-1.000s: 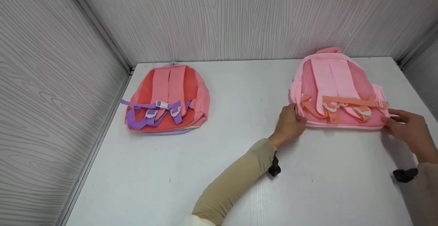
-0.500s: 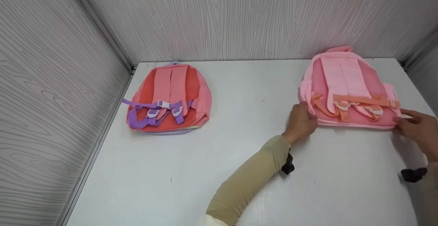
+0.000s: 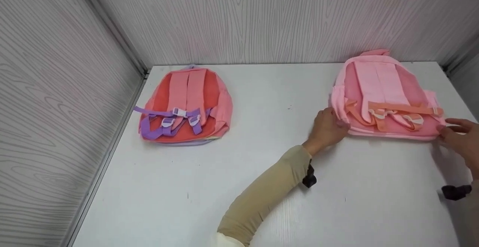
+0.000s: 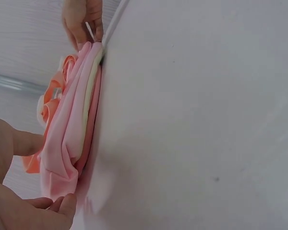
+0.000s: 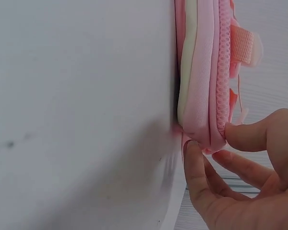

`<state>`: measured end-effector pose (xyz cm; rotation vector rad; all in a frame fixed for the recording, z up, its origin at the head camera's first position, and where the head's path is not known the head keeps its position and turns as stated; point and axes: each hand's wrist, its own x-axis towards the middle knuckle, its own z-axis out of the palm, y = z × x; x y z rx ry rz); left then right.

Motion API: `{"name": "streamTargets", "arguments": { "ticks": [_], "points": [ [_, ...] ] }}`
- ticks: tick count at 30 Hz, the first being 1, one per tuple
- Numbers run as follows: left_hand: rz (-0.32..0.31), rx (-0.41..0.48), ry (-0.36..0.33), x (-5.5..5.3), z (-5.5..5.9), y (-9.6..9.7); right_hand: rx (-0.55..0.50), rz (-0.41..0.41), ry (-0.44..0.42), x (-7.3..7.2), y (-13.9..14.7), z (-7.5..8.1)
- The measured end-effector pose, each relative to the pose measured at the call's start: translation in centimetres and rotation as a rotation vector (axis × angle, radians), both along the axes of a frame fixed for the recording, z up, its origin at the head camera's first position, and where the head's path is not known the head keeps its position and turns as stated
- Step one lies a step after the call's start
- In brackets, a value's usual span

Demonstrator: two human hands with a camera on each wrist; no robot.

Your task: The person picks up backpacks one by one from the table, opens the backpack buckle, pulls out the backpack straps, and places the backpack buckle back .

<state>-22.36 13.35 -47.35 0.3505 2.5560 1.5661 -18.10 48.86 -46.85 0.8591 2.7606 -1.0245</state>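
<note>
A light pink backpack [image 3: 380,82] lies strap side up at the table's back right, its top near the back wall. Orange webbing [image 3: 408,108] with pale buckles crosses its lower part. My left hand [image 3: 329,129] grips the lower left corner; in the left wrist view its thumb [image 4: 28,143] is on the strap side and the fingertips [image 4: 67,203] are at the corner. At the lower right corner my right hand [image 3: 462,136] pinches the edge, with the thumb [image 5: 247,136] against the mesh back and the fingers [image 5: 194,165] at the other side.
A coral-red backpack [image 3: 159,93] with purple straps [image 3: 151,133] lies strap side up at the back left. Wood-grain panels [image 3: 239,18] stand behind and on both sides of the white table [image 3: 149,202]. A black device [image 3: 310,177] is on my left wrist.
The light pink backpack has slid right along the table, both hands keeping hold of its lower corners. The coral-red backpack stays in its place on the table.
</note>
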Motion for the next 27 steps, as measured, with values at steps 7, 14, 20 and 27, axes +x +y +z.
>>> {"name": "streamTargets", "arguments": {
  "ticks": [7, 14, 20, 27],
  "points": [
    [-0.03, -0.053, -0.056, 0.7, 1.1, -2.5, 0.173, -0.107, 0.137, 0.1, -3.0, 1.3],
    [-0.041, -0.06, -0.026, 0.9, 2.5, -5.9, 0.215, -0.017, 0.293, 0.5, -7.7, 3.5],
    [-0.068, -0.044, -0.011, 1.3, 3.9, -8.8, 0.262, 0.168, 0.638, 0.5, -11.1, 4.2],
    [-0.124, -0.028, -0.018, 2.0, 5.0, -13.4, 0.158, 0.371, 0.835, 0.3, -15.6, 4.6]
  ]
}}
